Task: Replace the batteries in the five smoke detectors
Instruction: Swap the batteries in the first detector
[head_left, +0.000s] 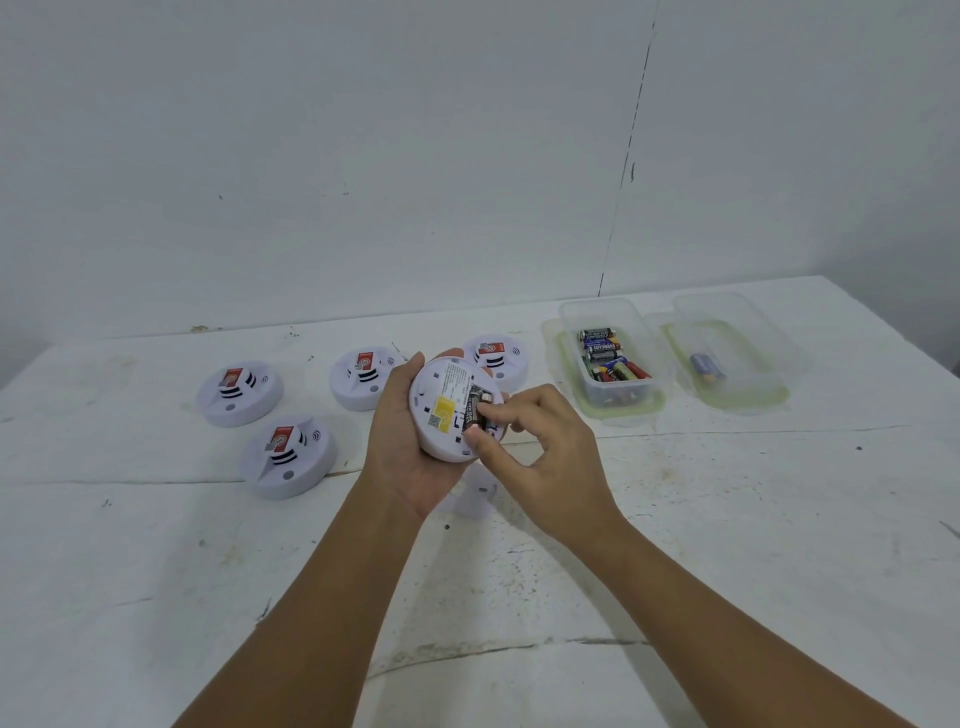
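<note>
My left hand (410, 457) grips a white smoke detector (441, 410) turned back side up, with a yellow label and an open battery bay. A black battery (475, 408) lies in that bay. My right hand (540, 447) pinches the battery between thumb and forefinger. Several more white detectors lie face up on the table: two at the left (239, 393) (287, 456), one (361, 378) behind my left hand, one (496, 358) partly hidden behind the held one. A white cover piece (475, 496) lies on the table under my hands.
A clear tub (605, 358) with several batteries stands at the back right on its lid. Beside it a second clear tub (727, 353) holds one blue battery (706, 366). The white table (727, 519) meets a white wall at the back.
</note>
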